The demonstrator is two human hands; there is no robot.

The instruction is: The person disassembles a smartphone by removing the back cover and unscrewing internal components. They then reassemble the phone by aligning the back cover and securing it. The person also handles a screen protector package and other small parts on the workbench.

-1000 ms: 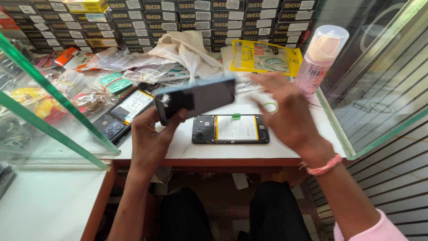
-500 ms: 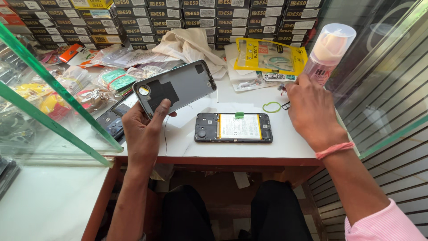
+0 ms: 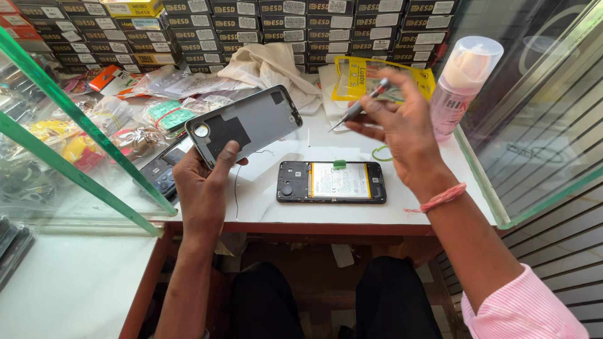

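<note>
Phone back cover (image 3: 246, 124), grey, is sitting centre-left, left hand (image 3: 204, 188) gripping its lower edge. Right hand (image 3: 405, 129) is pinching a screwdriver (image 3: 361, 103) upper right. Opened phone (image 3: 331, 182) is lying mid-table (image 3: 276, 210). Disassembly step; screwdriver tip likely needing to meet the phone's screws.

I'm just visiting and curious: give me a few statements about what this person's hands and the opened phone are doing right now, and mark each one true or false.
1. The left hand holds a grey back cover. True.
2. The right hand holds a screwdriver. True.
3. The opened phone is held in the air. False: it lies flat on the white table, touched by neither hand.
4. The phone's battery side faces up. True.
5. The spray bottle lies on its side. False: it stands upright beside the right hand.
6. The screwdriver tip is in the phone. False: it is raised above the table, away from the phone.
</note>
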